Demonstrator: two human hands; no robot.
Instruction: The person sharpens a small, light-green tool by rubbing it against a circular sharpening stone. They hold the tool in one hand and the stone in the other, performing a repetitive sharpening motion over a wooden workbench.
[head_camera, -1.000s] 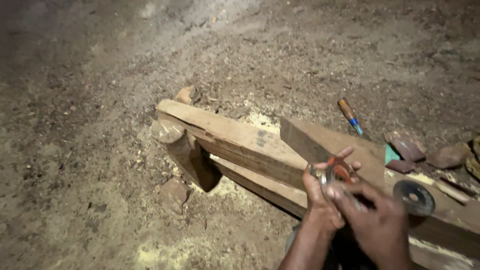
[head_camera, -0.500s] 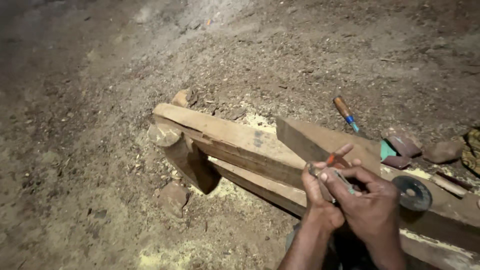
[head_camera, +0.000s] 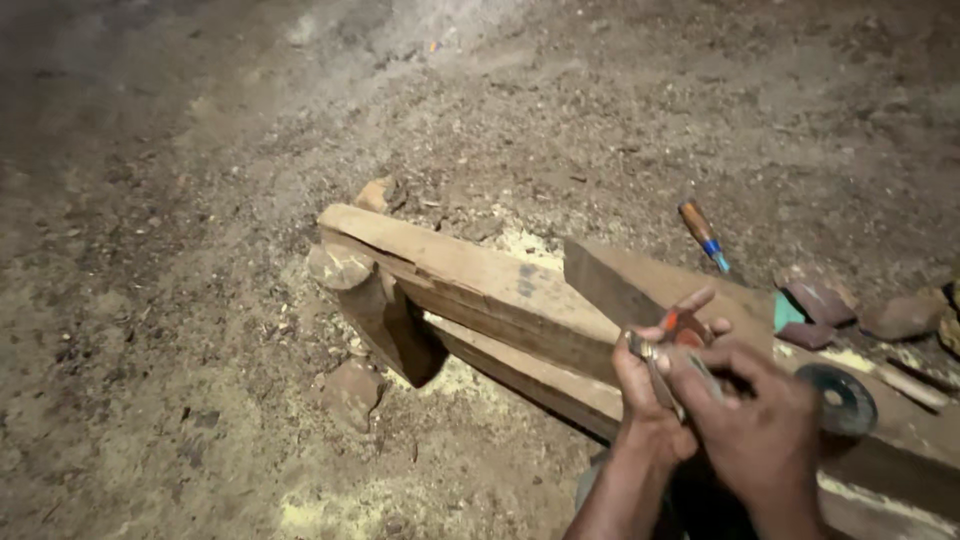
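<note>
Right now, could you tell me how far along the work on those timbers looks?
Done: pale sawdust lies around the stacked wooden beams, so some cutting has taken place. In hand: the left hand and right hand together hold a small metal piece above the beams; what it is I cannot tell. Left: a round disc rests on the wood and a wooden-handled tool lies on the ground, both untouched.
</note>
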